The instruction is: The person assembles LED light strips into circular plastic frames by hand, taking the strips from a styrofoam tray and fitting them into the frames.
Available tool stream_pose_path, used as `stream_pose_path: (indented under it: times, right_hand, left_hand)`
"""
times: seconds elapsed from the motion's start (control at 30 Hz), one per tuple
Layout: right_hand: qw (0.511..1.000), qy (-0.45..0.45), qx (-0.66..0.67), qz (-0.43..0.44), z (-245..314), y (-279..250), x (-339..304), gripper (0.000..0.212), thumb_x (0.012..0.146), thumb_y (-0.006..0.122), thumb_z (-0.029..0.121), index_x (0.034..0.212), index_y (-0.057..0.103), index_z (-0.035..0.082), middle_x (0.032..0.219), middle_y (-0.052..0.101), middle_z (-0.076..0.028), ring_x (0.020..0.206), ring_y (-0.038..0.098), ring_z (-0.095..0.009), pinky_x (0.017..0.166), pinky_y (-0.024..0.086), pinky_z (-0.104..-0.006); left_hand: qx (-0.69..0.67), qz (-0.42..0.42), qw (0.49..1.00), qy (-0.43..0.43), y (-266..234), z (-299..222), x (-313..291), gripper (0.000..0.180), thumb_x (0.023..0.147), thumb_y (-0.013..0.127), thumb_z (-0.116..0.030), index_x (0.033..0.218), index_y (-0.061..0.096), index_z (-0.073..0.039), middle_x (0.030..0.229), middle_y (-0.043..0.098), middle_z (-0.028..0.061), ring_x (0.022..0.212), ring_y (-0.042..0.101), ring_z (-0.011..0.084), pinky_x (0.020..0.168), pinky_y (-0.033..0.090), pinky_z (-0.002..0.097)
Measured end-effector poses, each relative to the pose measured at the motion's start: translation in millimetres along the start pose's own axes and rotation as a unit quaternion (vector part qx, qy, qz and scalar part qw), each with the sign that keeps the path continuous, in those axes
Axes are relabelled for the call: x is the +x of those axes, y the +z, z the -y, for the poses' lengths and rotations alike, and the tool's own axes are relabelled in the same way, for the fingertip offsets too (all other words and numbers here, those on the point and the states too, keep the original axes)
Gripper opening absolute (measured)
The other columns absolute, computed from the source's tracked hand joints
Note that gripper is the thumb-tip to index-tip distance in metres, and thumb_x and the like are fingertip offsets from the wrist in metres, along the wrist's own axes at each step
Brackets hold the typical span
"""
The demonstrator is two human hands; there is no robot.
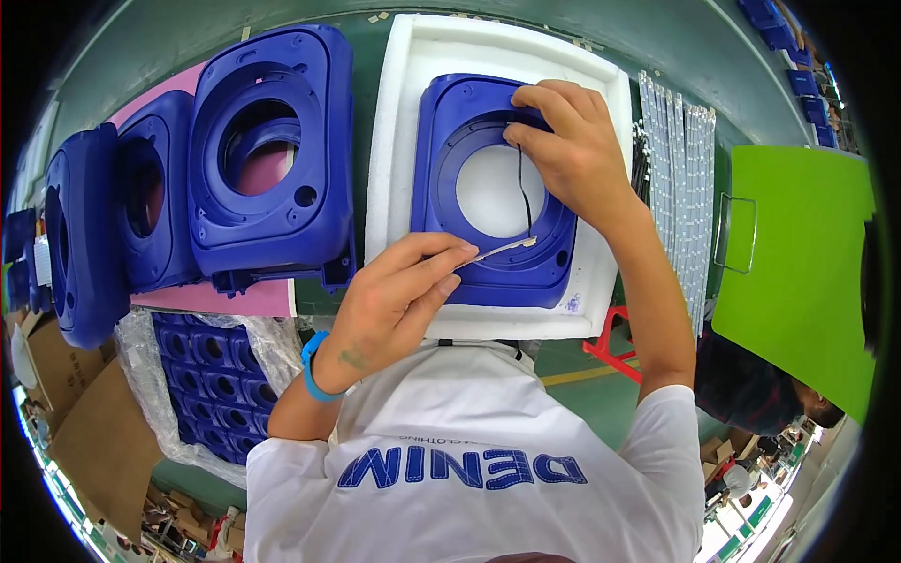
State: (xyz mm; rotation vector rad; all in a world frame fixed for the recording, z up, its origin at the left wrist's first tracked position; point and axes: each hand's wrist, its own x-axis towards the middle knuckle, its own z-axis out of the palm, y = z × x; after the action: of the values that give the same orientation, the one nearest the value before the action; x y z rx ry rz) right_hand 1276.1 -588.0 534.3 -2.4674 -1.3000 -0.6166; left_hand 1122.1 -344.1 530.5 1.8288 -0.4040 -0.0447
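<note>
A blue plastic housing [434, 202] with a big round opening lies in a white foam tray [392, 169] in front of me. My left hand [394, 286] pinches a thin, narrow light strip [502, 250] between thumb and fingers over the housing's lower edge. From the strip's far end a black wire [522, 183] runs up across the opening. My right hand [577, 141] is closed on the wire's upper end at the opening's upper right rim. Its fingertips are against the housing there, and the wire's tip is partly hidden by them.
More blue housings [211, 220] stand at the left, some over a pink sheet [235, 298]. Below them is a plastic-wrapped batch of blue parts [202, 375] beside cardboard [108, 450]. Light strips [680, 188] lie right of the tray, near a green panel [798, 263] and a red stool [615, 342].
</note>
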Motion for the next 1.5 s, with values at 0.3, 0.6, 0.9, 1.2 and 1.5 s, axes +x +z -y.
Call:
stream_pose_path:
  times: [0.3,0.6,0.9,1.2,1.5]
  right_hand:
    - [0.997,0.041,0.05,0.036,-5.2,-8.8,5.1,0.025,0.082,0.071,0.007,0.107,0.07,0.006,0.127,0.067,-0.01,0.121,0.061,-0.032,0.103,0.047,-0.0452]
    - [0.822,0.285,0.345,0.353,-58.0,12.5,73.5,0.106,0.092,0.037,0.089,0.14,0.065,0.0,0.153,0.053,-0.027,0.144,0.049,-0.04,0.122,0.031,-0.0434]
    - [0.83,0.363,0.391,0.161,-60.4,20.5,82.4,0.058,0.105,0.057,0.051,0.099,0.074,-0.004,0.094,0.075,-0.022,0.091,0.073,-0.033,0.085,0.055,-0.0414]
    - [0.868,0.449,0.111,-0.179,-37.9,7.4,40.5,0.052,0.106,0.055,0.047,0.097,0.07,-0.002,0.083,0.069,-0.02,0.083,0.069,-0.037,0.079,0.055,-0.0431]
    - [0.943,0.059,0.283,-0.162,140.8,-37.6,-68.4,0.027,0.081,0.073,0.013,0.107,0.074,0.009,0.107,0.074,-0.01,0.093,0.071,-0.026,0.071,0.056,-0.0346]
  left_hand:
    - [-0.04,-0.036,0.996,-0.067,-2.0,-4.3,-0.2,0.036,0.097,0.062,0.009,0.132,0.067,0.004,0.122,0.069,0.0149,0.068,0.062,0.01,0.059,0.051,0.0228]
    - [0.238,-0.093,0.966,0.025,-5.9,-17.8,49.4,0.031,0.093,0.07,0.005,0.124,0.07,0.003,0.103,0.069,0.0165,0.083,0.068,0.029,0.074,0.056,0.0359]
    - [0.275,-0.026,0.96,0.046,6.2,-25.6,74.3,0.043,0.088,0.08,-0.007,0.13,0.071,-0.002,0.105,0.071,0.0125,0.088,0.065,0.0226,0.077,0.052,0.0322]
    - [0.471,0.048,0.87,0.138,26.7,-8.6,121.1,0.03,0.089,0.073,-0.007,0.119,0.073,-0.005,0.099,0.066,0.0116,0.096,0.066,0.0332,0.079,0.054,0.0421]
    - [0.509,0.074,0.853,0.092,14.4,-5.5,135.9,0.022,0.091,0.071,-0.013,0.112,0.078,-0.009,0.092,0.07,0.0095,0.086,0.07,0.0344,0.073,0.056,0.0443]
